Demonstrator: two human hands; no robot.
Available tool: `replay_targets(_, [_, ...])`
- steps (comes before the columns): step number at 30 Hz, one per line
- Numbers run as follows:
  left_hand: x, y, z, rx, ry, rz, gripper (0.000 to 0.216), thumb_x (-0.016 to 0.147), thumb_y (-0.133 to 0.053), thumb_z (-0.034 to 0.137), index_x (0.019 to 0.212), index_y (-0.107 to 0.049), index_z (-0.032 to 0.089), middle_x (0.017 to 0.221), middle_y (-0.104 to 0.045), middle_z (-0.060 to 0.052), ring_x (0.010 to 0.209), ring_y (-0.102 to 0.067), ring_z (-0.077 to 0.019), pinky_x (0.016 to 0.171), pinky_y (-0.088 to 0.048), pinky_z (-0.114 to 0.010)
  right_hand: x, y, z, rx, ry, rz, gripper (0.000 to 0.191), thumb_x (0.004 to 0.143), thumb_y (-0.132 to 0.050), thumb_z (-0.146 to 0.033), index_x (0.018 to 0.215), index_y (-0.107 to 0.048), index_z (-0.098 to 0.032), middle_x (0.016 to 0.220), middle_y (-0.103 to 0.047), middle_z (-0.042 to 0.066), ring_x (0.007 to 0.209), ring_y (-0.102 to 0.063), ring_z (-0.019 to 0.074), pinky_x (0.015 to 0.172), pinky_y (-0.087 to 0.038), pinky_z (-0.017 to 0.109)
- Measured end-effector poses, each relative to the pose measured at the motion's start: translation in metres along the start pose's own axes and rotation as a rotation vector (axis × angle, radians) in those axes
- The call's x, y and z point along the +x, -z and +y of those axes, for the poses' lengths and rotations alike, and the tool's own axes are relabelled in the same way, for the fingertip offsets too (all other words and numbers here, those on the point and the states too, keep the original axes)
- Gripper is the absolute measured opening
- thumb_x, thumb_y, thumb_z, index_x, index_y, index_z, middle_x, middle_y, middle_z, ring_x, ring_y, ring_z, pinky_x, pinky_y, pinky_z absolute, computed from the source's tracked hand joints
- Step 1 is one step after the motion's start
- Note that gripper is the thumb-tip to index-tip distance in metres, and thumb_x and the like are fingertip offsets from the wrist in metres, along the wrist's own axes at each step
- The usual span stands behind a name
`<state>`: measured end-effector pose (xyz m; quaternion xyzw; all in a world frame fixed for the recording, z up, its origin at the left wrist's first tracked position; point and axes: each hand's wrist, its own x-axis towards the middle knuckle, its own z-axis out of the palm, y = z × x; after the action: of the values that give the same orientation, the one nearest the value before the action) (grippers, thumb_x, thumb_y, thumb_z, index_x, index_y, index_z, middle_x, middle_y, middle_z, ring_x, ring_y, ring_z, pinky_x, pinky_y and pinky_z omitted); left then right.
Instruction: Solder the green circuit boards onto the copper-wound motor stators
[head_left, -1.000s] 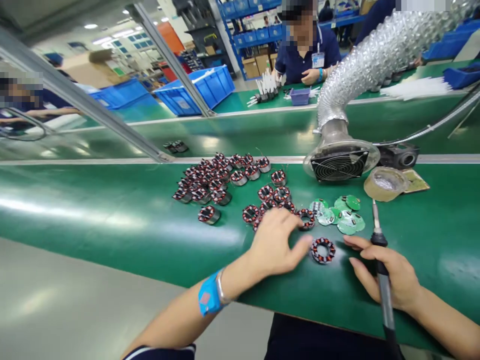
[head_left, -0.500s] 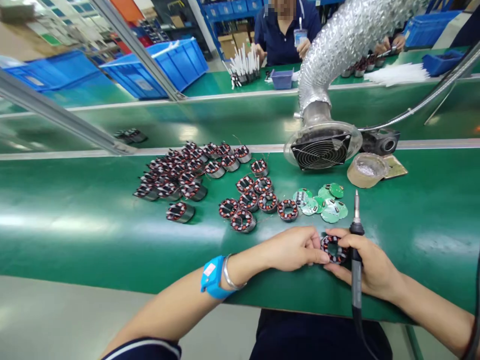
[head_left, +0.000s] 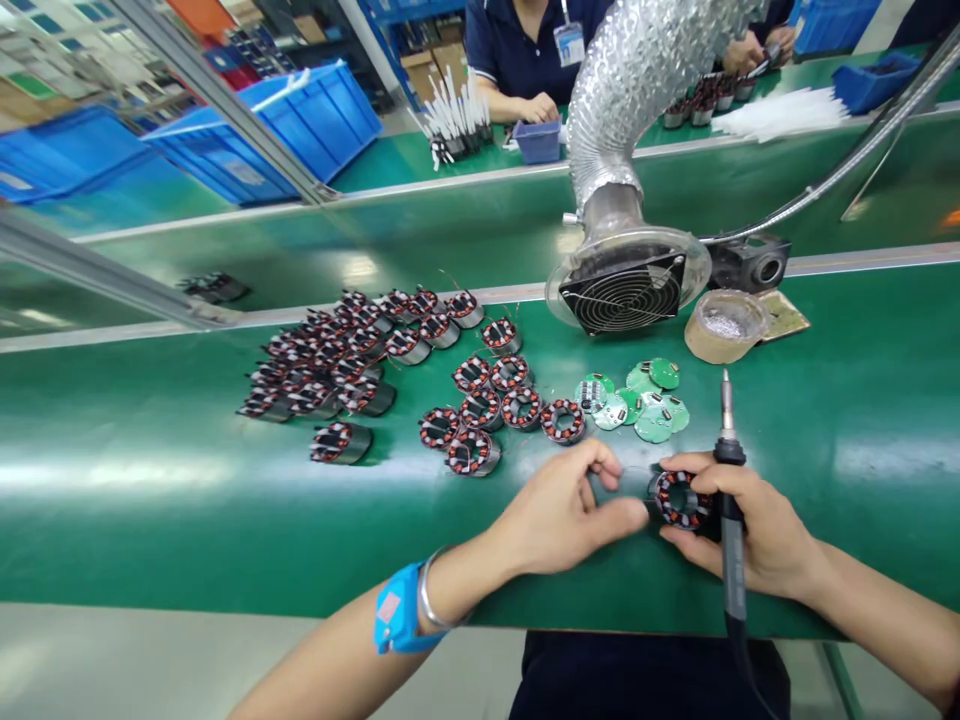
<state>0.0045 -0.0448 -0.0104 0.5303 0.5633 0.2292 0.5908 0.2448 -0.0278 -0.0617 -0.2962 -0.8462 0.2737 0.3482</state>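
My right hand (head_left: 765, 525) grips a round motor stator (head_left: 681, 500) with orange and white windings, its ring facing up. The same hand also carries a soldering iron (head_left: 732, 540), tip pointing away from me, cord hanging down. To the left of the stator, my left hand (head_left: 574, 510) has its thumb and fingers apart, holding nothing I can see. A thin wire seems to stick out from the stator towards it. Beyond my hands lie several round green circuit boards (head_left: 654, 420), beside a stator (head_left: 563, 422) at the end of a loose group.
Many more stators (head_left: 322, 355) stand massed at the left. A fume extractor fan (head_left: 630, 290) on a foil duct (head_left: 622, 90) hangs over the bench, near a round tub (head_left: 726, 328). Across the divider, a person (head_left: 525, 60) sits by white tubes (head_left: 454, 115) and a purple bin (head_left: 537, 140).
My left hand has let go of the stator's edge and drawn back slightly left, its fingers spreading. The right hand still holds the stator and iron. The camera view has shifted a little.
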Motion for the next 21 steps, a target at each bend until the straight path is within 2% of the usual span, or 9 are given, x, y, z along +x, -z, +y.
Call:
replay_targets(3, [0.000,-0.017,-0.002,-0.036,0.019,-0.117,0.059,0.064,-0.080,0.038,0.107,-0.045,0.020,0.093,-0.064,0.000,0.049,-0.052,-0.0056,0.045,-0.039,-0.018,0.000,0.000,0.000,-0.006,0.010,0.011,0.046,0.078,-0.070,-0.019,0.114,-0.042,-0.022,0.118,-0.065,0.014,0.105,-0.067,0.0230,0.084,-0.056,0.034])
replay_targets(7, [0.000,-0.012,-0.007,-0.118,0.077,-0.181,0.024,0.079,-0.066,0.036,0.085,-0.053,0.016,0.071,-0.063,0.001,0.046,-0.048,-0.0053,0.043,-0.037,-0.017,0.000,-0.002,0.000,-0.005,0.041,-0.025,0.042,0.079,-0.068,-0.018,0.113,-0.043,-0.021,0.117,-0.065,0.015,0.107,-0.066,0.0226,0.085,-0.056,0.034])
replay_targets(9, [-0.002,0.000,-0.005,-0.130,0.088,-0.220,0.026,0.078,-0.067,0.037,0.074,-0.053,0.015,0.062,-0.060,0.001,0.045,-0.043,-0.0048,0.043,-0.032,-0.016,0.001,-0.001,-0.002,-0.016,0.053,-0.027,0.038,0.079,-0.065,-0.016,0.111,-0.044,-0.021,0.113,-0.067,0.014,0.105,-0.067,0.0218,0.083,-0.056,0.032])
replay_targets(11, [-0.003,0.011,-0.002,-0.121,0.033,-0.162,0.026,0.080,-0.065,0.039,0.077,-0.053,0.016,0.062,-0.059,0.002,0.045,-0.040,-0.0050,0.042,-0.031,-0.016,0.005,0.003,-0.004,-0.006,0.074,-0.032,0.040,0.079,-0.065,-0.017,0.112,-0.044,-0.021,0.112,-0.068,0.014,0.104,-0.068,0.0222,0.082,-0.057,0.032])
replay_targets(13, [-0.003,0.015,0.001,-0.003,-0.102,-0.001,0.021,0.088,-0.055,0.037,0.088,-0.055,0.016,0.070,-0.060,0.000,0.051,-0.045,-0.0076,0.048,-0.038,-0.019,0.013,0.012,-0.003,0.019,0.091,-0.022,0.043,0.079,-0.066,-0.022,0.115,-0.043,-0.020,0.115,-0.066,0.015,0.105,-0.067,0.0238,0.084,-0.057,0.035])
replay_targets(15, [-0.001,0.010,0.004,0.217,-0.274,0.111,0.020,0.094,-0.046,0.031,0.102,-0.057,0.017,0.089,-0.065,-0.006,0.072,-0.057,-0.0136,0.067,-0.048,-0.027,0.025,0.021,0.001,-0.022,0.102,0.014,0.039,0.081,-0.063,-0.021,0.115,-0.043,-0.021,0.118,-0.066,0.015,0.107,-0.066,0.0242,0.087,-0.056,0.038])
replay_targets(17, [0.003,0.002,0.005,0.398,-0.386,0.109,0.027,0.094,-0.045,0.029,0.116,-0.057,0.017,0.109,-0.064,-0.010,0.091,-0.059,-0.0193,0.084,-0.048,-0.036,0.039,0.026,0.010,-0.127,0.112,0.034,0.030,0.084,-0.060,-0.018,0.110,-0.046,-0.023,0.117,-0.067,0.013,0.107,-0.065,0.0241,0.088,-0.055,0.040])
replay_targets(19, [0.008,-0.007,0.004,0.414,-0.377,0.065,0.031,0.094,-0.047,0.029,0.120,-0.055,0.016,0.105,-0.066,-0.009,0.087,-0.060,-0.0192,0.083,-0.048,-0.035,0.051,0.026,0.022,-0.222,0.143,-0.019,0.025,0.083,-0.063,-0.019,0.104,-0.050,-0.023,0.118,-0.067,0.012,0.105,-0.064,0.0261,0.086,-0.054,0.043])
replay_targets(21, [0.011,-0.011,0.001,0.300,-0.290,0.040,0.026,0.092,-0.050,0.029,0.112,-0.058,0.015,0.085,-0.065,-0.004,0.069,-0.057,-0.0143,0.067,-0.048,-0.028,0.059,0.022,0.032,-0.285,0.184,-0.066,0.023,0.082,-0.066,-0.022,0.101,-0.052,-0.022,0.117,-0.068,0.012,0.102,-0.065,0.0271,0.082,-0.055,0.045])
